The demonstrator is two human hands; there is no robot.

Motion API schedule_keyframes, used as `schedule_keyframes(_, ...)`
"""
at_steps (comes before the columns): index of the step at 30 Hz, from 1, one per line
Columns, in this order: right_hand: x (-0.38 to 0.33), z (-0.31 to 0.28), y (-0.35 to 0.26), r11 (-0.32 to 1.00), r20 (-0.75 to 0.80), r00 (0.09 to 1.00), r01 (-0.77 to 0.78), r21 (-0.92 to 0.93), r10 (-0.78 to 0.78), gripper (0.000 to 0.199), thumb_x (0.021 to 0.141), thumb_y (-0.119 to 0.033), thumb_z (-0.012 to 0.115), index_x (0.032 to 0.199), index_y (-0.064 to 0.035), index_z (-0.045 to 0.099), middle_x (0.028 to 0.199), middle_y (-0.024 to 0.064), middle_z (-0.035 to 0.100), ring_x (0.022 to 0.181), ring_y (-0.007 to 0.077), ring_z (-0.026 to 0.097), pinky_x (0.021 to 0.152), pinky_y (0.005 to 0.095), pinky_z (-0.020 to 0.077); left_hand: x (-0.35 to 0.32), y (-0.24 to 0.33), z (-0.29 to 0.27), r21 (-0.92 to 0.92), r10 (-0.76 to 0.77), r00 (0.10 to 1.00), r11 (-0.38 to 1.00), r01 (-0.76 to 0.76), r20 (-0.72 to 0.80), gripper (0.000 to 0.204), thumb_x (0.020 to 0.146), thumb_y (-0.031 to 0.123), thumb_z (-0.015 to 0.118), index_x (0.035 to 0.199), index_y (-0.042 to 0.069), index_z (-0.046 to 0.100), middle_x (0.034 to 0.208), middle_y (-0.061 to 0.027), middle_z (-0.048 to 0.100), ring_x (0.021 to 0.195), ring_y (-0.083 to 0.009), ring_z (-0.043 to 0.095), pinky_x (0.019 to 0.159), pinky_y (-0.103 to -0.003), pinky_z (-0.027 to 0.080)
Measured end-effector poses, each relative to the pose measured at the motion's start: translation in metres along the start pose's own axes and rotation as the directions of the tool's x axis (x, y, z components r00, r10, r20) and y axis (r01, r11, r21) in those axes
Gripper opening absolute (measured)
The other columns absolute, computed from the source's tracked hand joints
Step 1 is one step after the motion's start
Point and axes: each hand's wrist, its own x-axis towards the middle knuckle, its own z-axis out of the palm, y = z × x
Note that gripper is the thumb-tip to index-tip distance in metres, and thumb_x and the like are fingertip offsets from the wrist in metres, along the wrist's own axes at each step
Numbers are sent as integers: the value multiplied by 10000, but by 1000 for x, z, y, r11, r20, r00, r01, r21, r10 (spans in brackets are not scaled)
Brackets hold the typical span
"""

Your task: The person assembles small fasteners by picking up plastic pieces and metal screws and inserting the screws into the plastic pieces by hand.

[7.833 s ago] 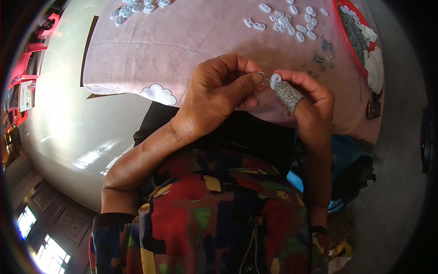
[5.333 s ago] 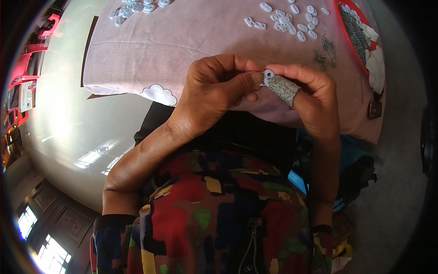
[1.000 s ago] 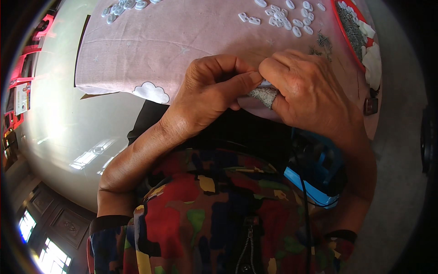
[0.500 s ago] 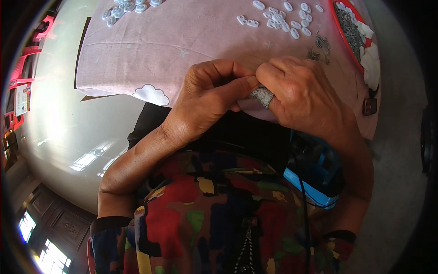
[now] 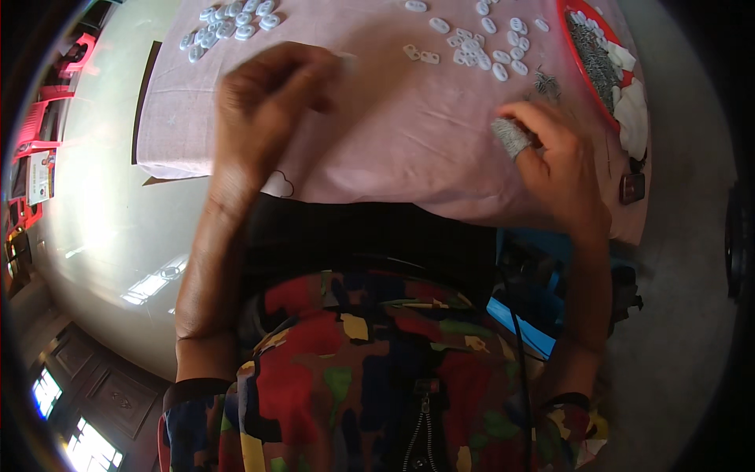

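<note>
My left hand [image 5: 271, 102] is above the left part of the pink cloth, smeared by motion. Its thumb and fingers are pinched together, and a small pale piece [image 5: 347, 58], blurred, shows at their tips. Over the right side of the cloth, my right hand [image 5: 554, 153] has its index finger bent down to the thumb, which wears a grey wrap [image 5: 511, 138]. Whether anything lies between those fingertips is hidden. Just beyond this hand is a little heap of thin grey metal bits [image 5: 546, 82]. Small white oval plastic pieces [image 5: 469, 53] lie scattered farther back.
A second group of white ovals [image 5: 224, 30] lies at the far left of the pink-clothed table [image 5: 385, 157]. At the right edge stands a red basin [image 5: 583, 75] with metal bits and white pieces, beside white cloth [image 5: 631, 118] and a small dark object [image 5: 632, 188].
My hands, together earlier in front of me, have parted. The left has moved left and away from me toward the far-left group; the right has shifted right toward the metal bits.
</note>
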Motion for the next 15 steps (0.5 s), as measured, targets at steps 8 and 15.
schedule_keyframes(8, -2, 5, 22, 965, -189, 976, -147, -215, 106, 301, 770, -17, 580, 1055, -60, 667, 904, 124, 628, 862, 315, 618, 768, 399, 496, 36, -19, -52, 561, 207, 934, 827, -9, -290, 231, 871, 186, 679, 1066, 73, 730, 859, -80, 727, 747, -105, 651, 690, -254, 524)
schedule_keyframes(15, -8, 5, 4, 954, -167, 972, -201, -223, 166, 227, 770, -39, 613, 986, -47, 680, 872, 122, 613, 864, 312, 613, 757, 398, 497, 34, -26, -43, 748, 505, 862, 558, -359, 37, 242, 864, 60, 640, 1095, 69, 712, 998, -142, 708, 950, -249, 677, 829, -327, 534)
